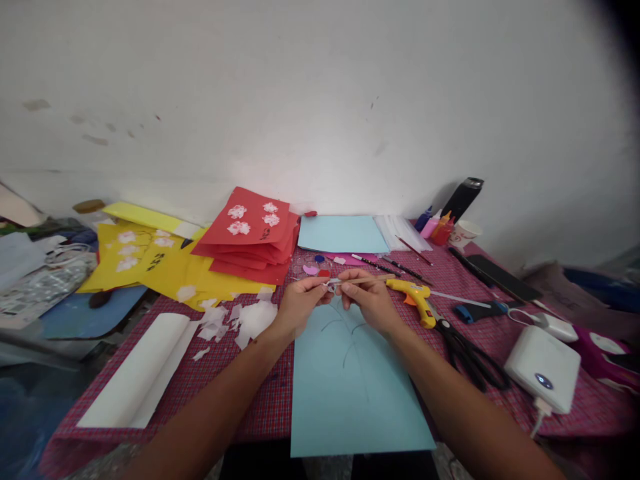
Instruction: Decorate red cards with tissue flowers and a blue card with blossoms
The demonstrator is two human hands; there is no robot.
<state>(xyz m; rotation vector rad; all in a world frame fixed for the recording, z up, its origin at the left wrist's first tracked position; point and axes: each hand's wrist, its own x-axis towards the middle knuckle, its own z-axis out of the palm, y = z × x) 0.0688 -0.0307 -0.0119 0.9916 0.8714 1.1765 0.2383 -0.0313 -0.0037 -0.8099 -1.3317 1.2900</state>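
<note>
My left hand (303, 301) and my right hand (367, 298) meet above a light blue sheet (350, 393) with thin pencil lines drawn on it. Both hands pinch a small white scrap of paper (332, 285) around the end of a thin wooden stick (370, 279), which points to the right. The left fingers are closed on the scrap; the right fingers are closed on the stick.
A yellow glue gun (416, 298) and black scissors (467, 353) lie to the right, with a white power bank (543, 367). Red sheets (253, 233), yellow sheets (150, 263), white paper scraps (250, 319) and a white roll (143, 373) lie to the left. Paint bottles (436, 227) stand by the wall.
</note>
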